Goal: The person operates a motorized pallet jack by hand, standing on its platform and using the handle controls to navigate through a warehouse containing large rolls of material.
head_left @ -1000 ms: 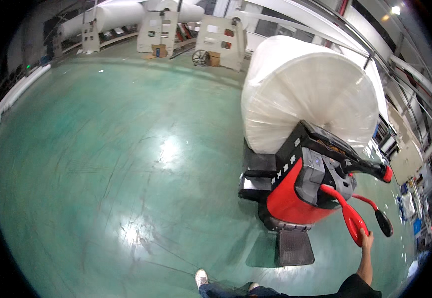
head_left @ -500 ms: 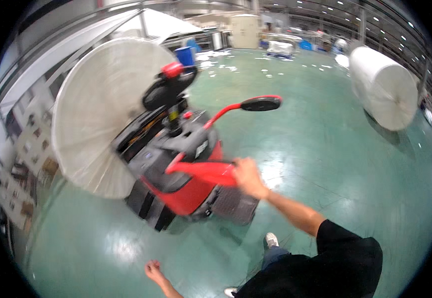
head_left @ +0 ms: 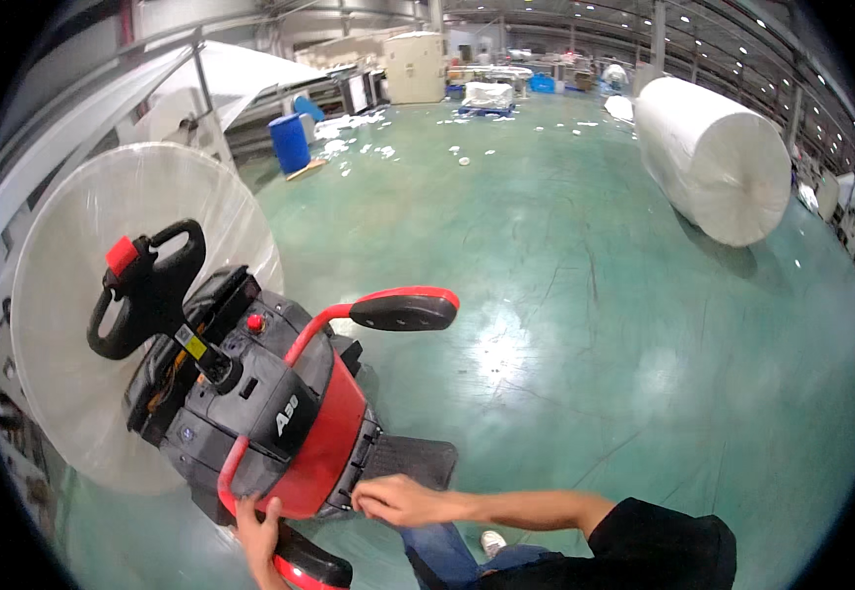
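Note:
A red and black ride-on pallet truck point(head_left: 275, 413) stands at my left, its tiller handle point(head_left: 157, 285) tilted up. My left hand point(head_left: 258, 541) grips the near red side arm point(head_left: 234, 470) beside its black pad point(head_left: 314, 562); part of the grip is hidden. My right hand point(head_left: 403, 500) is just behind the truck's red rear panel point(head_left: 324, 442), close to the black footplate point(head_left: 413, 462). Its fingers are curled together, with nothing visible in them. The far side arm point(head_left: 403, 310) sticks out over the floor.
A big wrapped white roll point(head_left: 142, 393) stands against the truck's front. Another large white roll point(head_left: 713, 157) lies at the right. Farther back are a blue drum point(head_left: 290, 144), scattered white scraps point(head_left: 378, 150), a beige cabinet point(head_left: 415, 69) and a wrapped pallet load point(head_left: 488, 95).
My right hand has let go of the near side arm, and my left hand has come onto it. That arm now sits lower. The truck appears farther left and lower in view.

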{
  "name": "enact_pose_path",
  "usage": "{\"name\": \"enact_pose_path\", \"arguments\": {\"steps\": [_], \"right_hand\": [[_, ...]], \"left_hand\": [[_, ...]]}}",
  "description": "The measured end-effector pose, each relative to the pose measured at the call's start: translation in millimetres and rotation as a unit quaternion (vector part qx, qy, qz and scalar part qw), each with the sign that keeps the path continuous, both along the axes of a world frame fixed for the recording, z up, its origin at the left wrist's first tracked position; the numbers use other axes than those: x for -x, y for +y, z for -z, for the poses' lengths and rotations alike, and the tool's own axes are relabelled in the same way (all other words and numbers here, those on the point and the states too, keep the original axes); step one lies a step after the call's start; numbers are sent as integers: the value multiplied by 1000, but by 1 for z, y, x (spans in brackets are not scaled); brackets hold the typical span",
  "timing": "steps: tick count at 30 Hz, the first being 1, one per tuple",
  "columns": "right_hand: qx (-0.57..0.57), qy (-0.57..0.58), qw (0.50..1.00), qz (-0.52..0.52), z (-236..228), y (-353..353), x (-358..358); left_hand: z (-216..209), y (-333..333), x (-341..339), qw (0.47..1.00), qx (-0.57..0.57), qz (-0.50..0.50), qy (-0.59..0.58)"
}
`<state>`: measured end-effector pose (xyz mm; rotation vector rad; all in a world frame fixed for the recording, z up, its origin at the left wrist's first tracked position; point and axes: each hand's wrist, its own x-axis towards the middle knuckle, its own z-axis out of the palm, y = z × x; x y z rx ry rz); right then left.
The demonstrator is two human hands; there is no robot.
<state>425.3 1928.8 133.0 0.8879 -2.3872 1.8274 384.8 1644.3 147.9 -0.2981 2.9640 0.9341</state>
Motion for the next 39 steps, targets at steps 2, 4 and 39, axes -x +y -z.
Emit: {"name": "enact_pose_path", "arguments": {"steps": [2,4,39], "right_hand": [[-5,36,999,-7,-22,9,37],[-36,127,991,15,-41,13,84],[-242,244,936,-81,-80,-1,329]], "left_hand": [[18,-11,2,993,-109,-13,35],[17,-4,2,992,-105,-6,63],[-58,-16,161,984,102,127,-67]]}}
